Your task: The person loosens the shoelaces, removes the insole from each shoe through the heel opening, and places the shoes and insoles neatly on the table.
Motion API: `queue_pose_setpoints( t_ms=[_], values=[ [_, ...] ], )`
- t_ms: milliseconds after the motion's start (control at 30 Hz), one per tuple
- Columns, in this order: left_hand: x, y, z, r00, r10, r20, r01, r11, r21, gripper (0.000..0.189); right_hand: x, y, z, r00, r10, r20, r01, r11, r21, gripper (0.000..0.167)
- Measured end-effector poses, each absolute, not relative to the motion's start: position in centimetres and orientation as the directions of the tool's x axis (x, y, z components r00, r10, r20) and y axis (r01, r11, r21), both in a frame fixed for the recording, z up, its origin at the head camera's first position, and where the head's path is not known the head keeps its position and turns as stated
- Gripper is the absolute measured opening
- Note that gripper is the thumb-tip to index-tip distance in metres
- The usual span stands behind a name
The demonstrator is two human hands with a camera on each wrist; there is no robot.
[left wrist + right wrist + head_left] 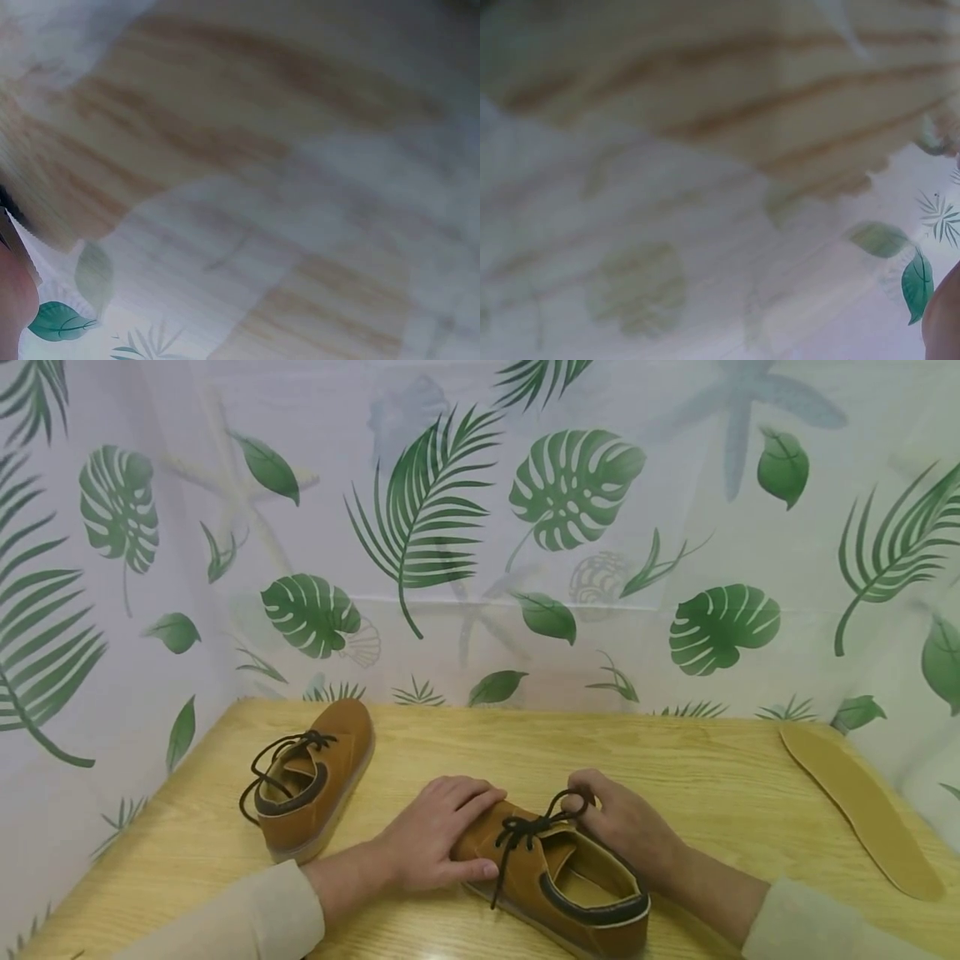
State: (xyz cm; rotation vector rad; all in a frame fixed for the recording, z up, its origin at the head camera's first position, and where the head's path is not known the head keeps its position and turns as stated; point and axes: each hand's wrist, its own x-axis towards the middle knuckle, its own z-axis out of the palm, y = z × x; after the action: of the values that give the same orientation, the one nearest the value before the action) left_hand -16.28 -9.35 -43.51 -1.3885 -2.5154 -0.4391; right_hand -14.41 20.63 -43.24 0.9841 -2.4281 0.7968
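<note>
A brown shoe (517,893) with a dark collar stands on the wooden table, its toe pointing up and left in the head view. My left hand (435,839) holds it by the toe, with the thumb along the near side. The black shoelace (517,831) is tied in a bow. At the shoe's far side, my right hand (633,831) pinches a loop of that lace between thumb and fingers. Both wrist views are mostly blurred surface, with only a sliver of the left hand (15,307) and of the right hand (943,315) at their edges.
A second brown shoe (300,827) stands at the left, its black laces looped loosely over the opening. On the right lies a tan insole (862,810) along the edge of the wooden table (637,747). A leaf-printed curtain (465,652) encloses the back and sides.
</note>
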Motion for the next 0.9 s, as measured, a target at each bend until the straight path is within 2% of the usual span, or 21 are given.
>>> queue_pose_setpoints(
  t_ms=[67, 133, 167, 233, 267, 300, 400, 467, 500, 633, 667, 700, 767, 900],
  values=[
    [-16.25, -9.39, -43.54, -0.524, 0.779, 0.346, 0.850, 0.506, 0.147, 0.080, -14.62, 20.66, -43.30, -0.585, -0.531, 0.613, -0.787, 0.555, -0.270, 0.018],
    [-16.21, -9.43, -43.58, -0.525, 0.777, 0.347, 0.849, 0.508, 0.148, 0.079, -14.88, 20.68, -43.34, -0.441, -0.582, 0.683, -0.845, 0.525, -0.098, 0.027],
    [-16.18, -9.45, -43.58, -0.528, 0.776, 0.345, 0.847, 0.510, 0.150, 0.080, -14.96, 20.67, -43.35, -0.403, -0.590, 0.699, -0.854, 0.518, -0.055, 0.027],
    [-16.18, -9.49, -43.65, -0.533, 0.774, 0.343, 0.844, 0.515, 0.149, 0.079, -15.05, 20.64, -43.33, -0.372, -0.594, 0.713, -0.857, 0.515, -0.017, 0.030],
    [-16.19, -9.51, -43.70, -0.534, 0.774, 0.341, 0.843, 0.517, 0.149, 0.079, -15.02, 20.65, -43.30, -0.407, -0.579, 0.706, -0.853, 0.518, -0.067, 0.026],
    [-16.20, -9.51, -43.74, -0.535, 0.774, 0.339, 0.843, 0.518, 0.147, 0.080, -15.00, 20.68, -43.28, -0.418, -0.580, 0.699, -0.846, 0.528, -0.067, 0.025],
    [-16.24, -9.51, -43.80, -0.534, 0.775, 0.338, 0.843, 0.519, 0.141, 0.080, -14.71, 20.71, -43.16, -0.597, -0.509, 0.620, -0.778, 0.555, -0.293, 0.012],
    [-16.26, -9.47, -43.81, -0.533, 0.774, 0.341, 0.843, 0.519, 0.140, 0.080, -14.57, 20.71, -43.09, -0.685, -0.463, 0.563, -0.717, 0.567, -0.406, 0.015],
    [-16.27, -9.45, -43.82, -0.531, 0.776, 0.342, 0.845, 0.518, 0.136, 0.080, -14.55, 20.73, -43.07, -0.679, -0.472, 0.562, -0.720, 0.576, -0.386, 0.015],
    [-16.26, -9.37, -43.81, -0.535, 0.775, 0.336, 0.843, 0.518, 0.146, 0.079, -14.33, 20.59, -42.78, -0.774, -0.433, 0.462, -0.632, 0.577, -0.518, 0.015],
    [-16.26, -9.36, -43.78, -0.538, 0.775, 0.331, 0.841, 0.520, 0.150, 0.079, -14.28, 20.56, -42.72, -0.791, -0.423, 0.442, -0.611, 0.575, -0.544, 0.015],
    [-16.26, -9.35, -43.78, -0.540, 0.775, 0.327, 0.840, 0.521, 0.152, 0.079, -14.28, 20.60, -42.71, -0.773, -0.440, 0.456, -0.633, 0.574, -0.519, 0.013],
    [-16.28, -9.33, -43.81, -0.548, 0.775, 0.315, 0.835, 0.526, 0.161, 0.080, -14.16, 20.55, -42.57, -0.827, -0.403, 0.393, -0.563, 0.565, -0.604, 0.017],
    [-16.31, -9.26, -43.85, -0.546, 0.777, 0.314, 0.837, 0.526, 0.155, 0.082, -14.17, 20.71, -42.74, -0.784, -0.423, 0.455, -0.621, 0.555, -0.554, 0.017]
  ],
)
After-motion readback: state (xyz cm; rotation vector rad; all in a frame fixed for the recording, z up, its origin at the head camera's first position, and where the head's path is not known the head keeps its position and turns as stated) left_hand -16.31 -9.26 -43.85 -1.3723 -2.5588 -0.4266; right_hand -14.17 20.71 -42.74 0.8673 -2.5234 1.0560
